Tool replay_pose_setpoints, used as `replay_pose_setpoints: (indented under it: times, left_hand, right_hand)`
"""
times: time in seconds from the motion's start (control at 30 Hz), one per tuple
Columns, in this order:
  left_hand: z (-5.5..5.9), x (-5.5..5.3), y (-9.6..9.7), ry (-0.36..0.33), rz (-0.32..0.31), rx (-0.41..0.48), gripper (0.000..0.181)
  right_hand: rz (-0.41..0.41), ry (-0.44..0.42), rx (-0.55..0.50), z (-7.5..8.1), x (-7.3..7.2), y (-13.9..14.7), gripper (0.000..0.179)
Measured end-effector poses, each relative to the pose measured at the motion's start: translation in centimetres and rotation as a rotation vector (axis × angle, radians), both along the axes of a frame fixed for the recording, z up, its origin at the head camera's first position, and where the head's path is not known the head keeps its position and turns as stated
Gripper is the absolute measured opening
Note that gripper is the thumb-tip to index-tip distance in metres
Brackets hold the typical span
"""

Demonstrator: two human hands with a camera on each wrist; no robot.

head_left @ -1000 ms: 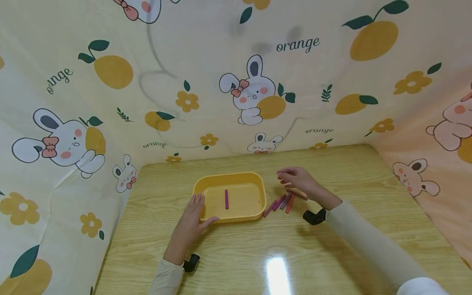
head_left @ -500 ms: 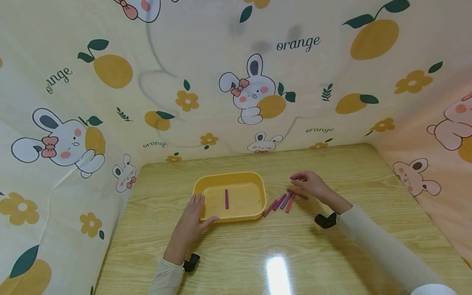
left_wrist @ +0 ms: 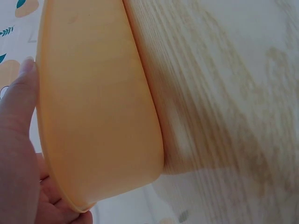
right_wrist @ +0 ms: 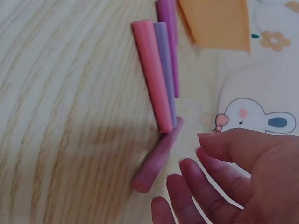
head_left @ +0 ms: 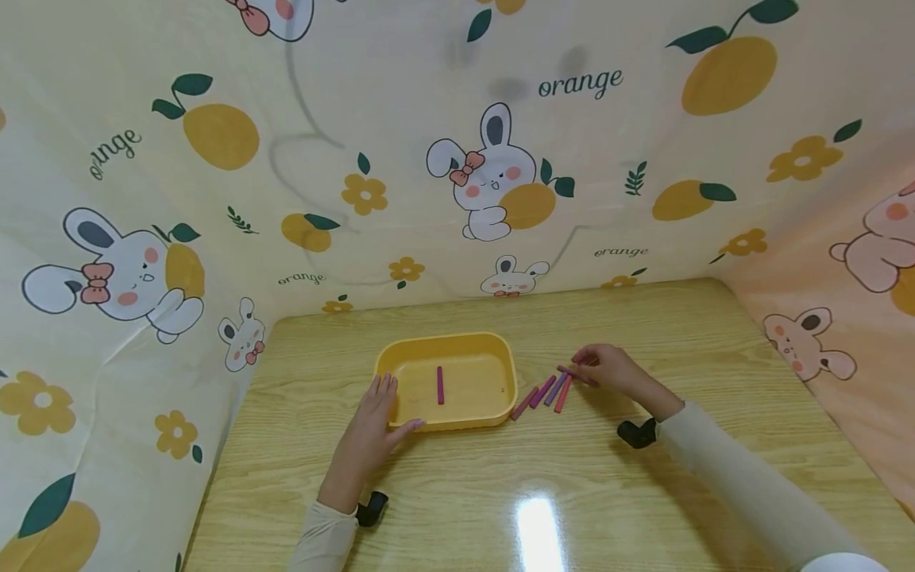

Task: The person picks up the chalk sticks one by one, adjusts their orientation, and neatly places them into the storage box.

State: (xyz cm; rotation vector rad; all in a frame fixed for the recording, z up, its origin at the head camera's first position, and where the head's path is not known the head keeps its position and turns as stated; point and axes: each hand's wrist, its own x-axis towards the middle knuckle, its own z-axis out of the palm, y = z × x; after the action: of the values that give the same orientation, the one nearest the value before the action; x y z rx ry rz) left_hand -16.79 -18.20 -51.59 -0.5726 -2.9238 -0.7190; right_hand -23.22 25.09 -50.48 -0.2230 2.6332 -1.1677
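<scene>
My left hand (head_left: 372,417) holds the near left corner of a shallow yellow plastic tray (head_left: 457,425), fingers over the left rim and thumb along the front rim. The left wrist view shows the tray's outer wall (left_wrist: 103,102) with the thumb and fingers at its rim. One purple crayon-like stick (head_left: 440,385) lies inside. My right hand (head_left: 618,372) hovers at a dull maroon stick (head_left: 589,381), its fingers loosely bent. In the right wrist view, the fingertips are close beside this maroon stick (right_wrist: 156,156), with nothing between them.
Several sticks lie right of the tray: a pink-red one (head_left: 562,393), a violet one (head_left: 554,390), a magenta one (head_left: 542,392) and a brownish-red one (head_left: 525,403). A patterned cloth (head_left: 429,159) rises behind the wooden table (head_left: 457,492).
My right hand has moved right and down from beside the tray to the maroon stick, its fingers lowering toward it. The left hand and the tray stay put.
</scene>
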Motion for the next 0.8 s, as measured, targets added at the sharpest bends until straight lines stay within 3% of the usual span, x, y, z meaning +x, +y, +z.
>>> replay_pose_setpoints:
  times: [0.3,0.8]
  left_hand:
    - [0.0,0.0,0.0,-0.009,0.004,-0.012,0.092]
    - [0.1,0.0,0.0,-0.015,0.004,-0.013,0.092]
  right_hand:
    - [0.042,0.026,0.081,-1.0,0.1,0.4,0.017]
    - [0.067,0.055,0.102,-1.4,-0.1,0.2,0.011]
